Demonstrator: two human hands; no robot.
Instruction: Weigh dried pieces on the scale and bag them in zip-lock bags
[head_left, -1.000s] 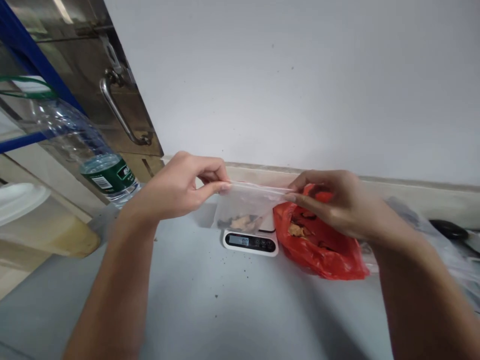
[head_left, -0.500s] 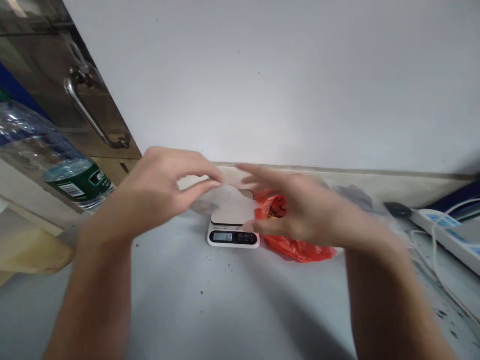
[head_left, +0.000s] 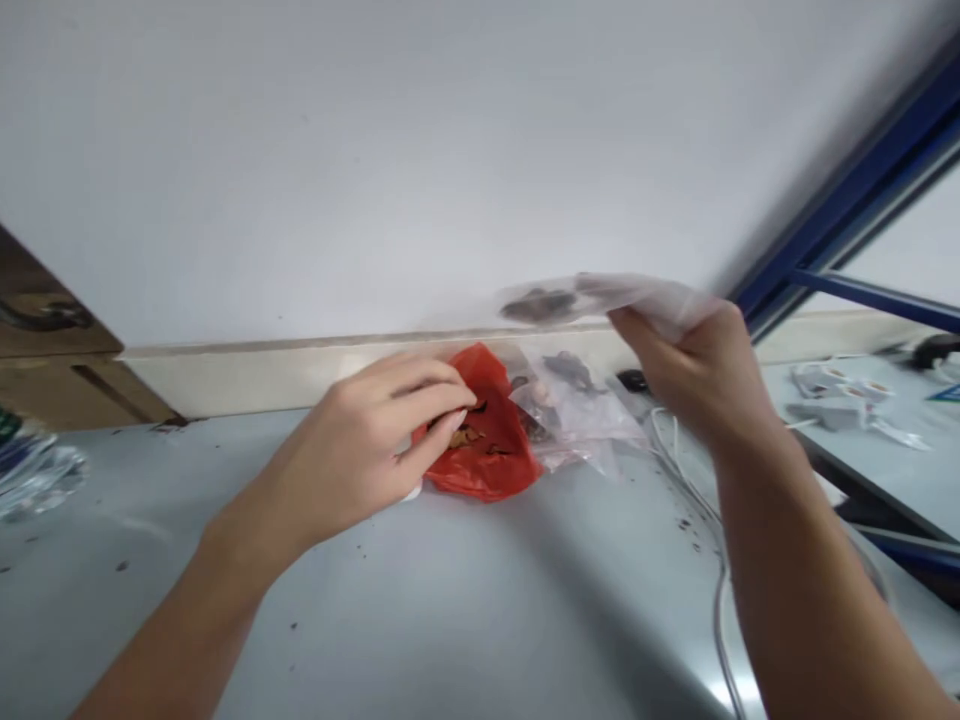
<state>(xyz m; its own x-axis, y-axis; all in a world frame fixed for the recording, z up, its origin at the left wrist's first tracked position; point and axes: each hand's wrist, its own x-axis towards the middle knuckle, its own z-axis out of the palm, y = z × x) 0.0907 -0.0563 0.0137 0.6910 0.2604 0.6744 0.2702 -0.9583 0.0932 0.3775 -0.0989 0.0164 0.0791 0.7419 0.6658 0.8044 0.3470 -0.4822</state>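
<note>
Head view: grey bench in foreground, dark crumbs scattered over surface. Left hand near bench middle, fingers curled loosely, fingertips resting on red bag; no firm pinch discernible. Red bag lies toward rear edge, brown pieces visible inside. Clear bags just beside it on right. White cable runs along right side. Right hand raised above bench, pinching clear pouch, dark contents inside, blurred. White wall behind.
</note>
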